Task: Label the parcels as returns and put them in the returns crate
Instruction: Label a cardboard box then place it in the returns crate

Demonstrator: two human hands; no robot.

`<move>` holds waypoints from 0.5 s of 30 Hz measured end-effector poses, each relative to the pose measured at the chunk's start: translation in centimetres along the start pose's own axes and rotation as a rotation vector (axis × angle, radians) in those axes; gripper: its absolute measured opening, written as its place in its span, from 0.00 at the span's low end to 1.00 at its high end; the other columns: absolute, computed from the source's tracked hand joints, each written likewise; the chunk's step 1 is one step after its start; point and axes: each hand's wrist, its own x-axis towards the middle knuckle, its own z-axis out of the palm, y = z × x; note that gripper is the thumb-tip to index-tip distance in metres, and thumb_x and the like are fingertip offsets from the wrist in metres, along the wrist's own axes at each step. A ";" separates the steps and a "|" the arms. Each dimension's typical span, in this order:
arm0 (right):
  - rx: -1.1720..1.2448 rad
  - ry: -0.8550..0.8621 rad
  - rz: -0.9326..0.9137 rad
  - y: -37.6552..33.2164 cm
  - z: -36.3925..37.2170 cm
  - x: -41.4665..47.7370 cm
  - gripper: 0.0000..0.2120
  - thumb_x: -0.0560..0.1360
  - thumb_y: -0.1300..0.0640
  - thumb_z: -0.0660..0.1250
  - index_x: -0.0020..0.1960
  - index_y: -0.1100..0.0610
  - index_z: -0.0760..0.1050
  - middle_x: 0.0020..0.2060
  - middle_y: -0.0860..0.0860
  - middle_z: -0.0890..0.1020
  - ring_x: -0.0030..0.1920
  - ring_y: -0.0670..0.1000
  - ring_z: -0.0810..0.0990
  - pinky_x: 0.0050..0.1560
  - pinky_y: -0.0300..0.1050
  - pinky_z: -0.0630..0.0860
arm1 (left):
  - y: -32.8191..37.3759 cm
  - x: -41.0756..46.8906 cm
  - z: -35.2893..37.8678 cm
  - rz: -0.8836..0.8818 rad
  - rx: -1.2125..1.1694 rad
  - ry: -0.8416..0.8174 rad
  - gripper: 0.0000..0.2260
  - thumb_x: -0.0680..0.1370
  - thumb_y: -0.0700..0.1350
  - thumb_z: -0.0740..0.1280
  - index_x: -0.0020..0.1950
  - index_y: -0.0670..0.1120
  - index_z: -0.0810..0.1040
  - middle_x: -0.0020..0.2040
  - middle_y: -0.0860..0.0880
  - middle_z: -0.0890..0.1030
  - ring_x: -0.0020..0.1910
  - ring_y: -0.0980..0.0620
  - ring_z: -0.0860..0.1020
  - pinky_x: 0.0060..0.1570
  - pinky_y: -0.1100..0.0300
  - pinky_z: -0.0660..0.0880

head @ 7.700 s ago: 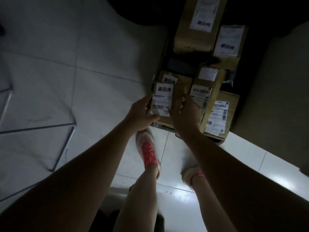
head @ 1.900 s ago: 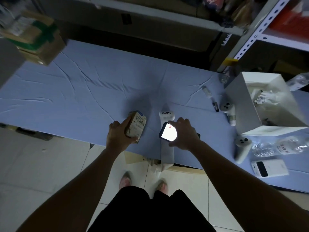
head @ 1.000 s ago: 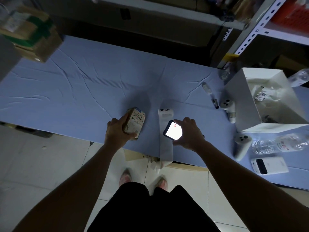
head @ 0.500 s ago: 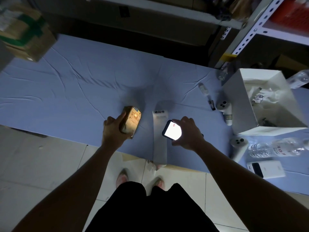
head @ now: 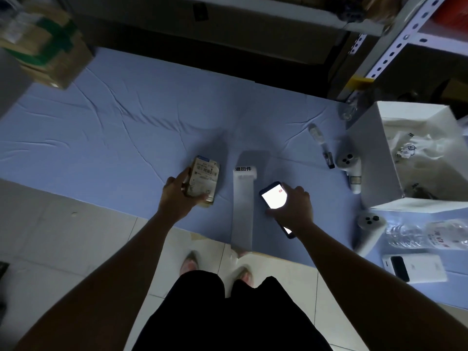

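Note:
A small brown parcel [head: 204,179] with a barcode label lies near the front edge of the blue-covered table [head: 114,138]. My left hand [head: 177,196] grips it from its near left side. To its right a long white strip of return labels [head: 243,198] runs off the table edge, with printed characters at its far end. My right hand [head: 291,206] holds a phone [head: 274,197] with a bright lit screen just right of the strip. The returns crate is out of sight.
A white open box [head: 374,158] with plastic bags stands at the right. Two white handheld devices [head: 348,160] [head: 368,229], a plastic bottle [head: 430,236] and a white power bank [head: 415,271] lie near it. Taped cardboard boxes [head: 43,46] sit far left. Metal shelving [head: 385,46] rises behind.
Since 7.7 s ago I left the parcels on the floor and came to the table. Over the last second both hands stay put; the parcel in my left hand tilts slightly.

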 end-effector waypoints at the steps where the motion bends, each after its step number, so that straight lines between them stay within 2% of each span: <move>1: 0.014 0.016 0.027 0.3 0.3 0.3 0.40 0.63 0.41 0.78 0.71 0.47 0.69 0.56 0.55 0.75 0.60 0.58 0.74 0.55 0.55 0.78 | 0.2 0.0 0.0 -0.004 0.015 -0.006 0.42 0.68 0.52 0.80 0.78 0.52 0.63 0.55 0.45 0.72 0.55 0.43 0.78 0.56 0.48 0.79; 6: -0.009 0.029 0.068 1.2 1.3 1.1 0.39 0.64 0.40 0.77 0.71 0.47 0.67 0.58 0.54 0.75 0.60 0.57 0.75 0.53 0.53 0.79 | 1.0 0.4 -0.2 -0.073 0.108 -0.067 0.41 0.72 0.54 0.77 0.79 0.50 0.61 0.68 0.43 0.73 0.66 0.42 0.74 0.63 0.50 0.71; 8: -0.009 0.046 0.063 1.5 1.7 1.4 0.38 0.65 0.38 0.77 0.70 0.47 0.68 0.58 0.54 0.75 0.59 0.56 0.76 0.52 0.52 0.78 | 1.2 0.7 -0.3 -0.106 0.149 -0.091 0.41 0.72 0.55 0.76 0.79 0.49 0.61 0.68 0.42 0.73 0.67 0.41 0.72 0.64 0.49 0.70; 10: -0.031 0.042 0.064 1.6 1.9 1.6 0.39 0.65 0.37 0.76 0.70 0.47 0.67 0.58 0.53 0.74 0.59 0.56 0.75 0.52 0.52 0.77 | 1.5 1.0 -0.5 -0.136 0.138 -0.104 0.38 0.71 0.54 0.77 0.77 0.48 0.65 0.67 0.41 0.73 0.66 0.40 0.73 0.63 0.48 0.72; 13: -0.251 0.019 0.098 1.0 2.1 1.6 0.41 0.66 0.32 0.72 0.71 0.51 0.63 0.63 0.55 0.72 0.62 0.58 0.73 0.57 0.54 0.72 | 2.2 1.5 -0.8 -0.164 0.118 -0.116 0.33 0.71 0.49 0.79 0.73 0.44 0.71 0.65 0.43 0.77 0.63 0.42 0.76 0.60 0.51 0.74; 15: -0.295 0.102 0.053 -0.1 2.1 1.8 0.37 0.70 0.31 0.68 0.68 0.55 0.68 0.63 0.56 0.73 0.62 0.59 0.72 0.58 0.53 0.70 | 2.6 1.9 -1.1 -0.177 0.126 -0.147 0.33 0.70 0.48 0.79 0.72 0.44 0.71 0.65 0.43 0.78 0.62 0.43 0.77 0.61 0.51 0.74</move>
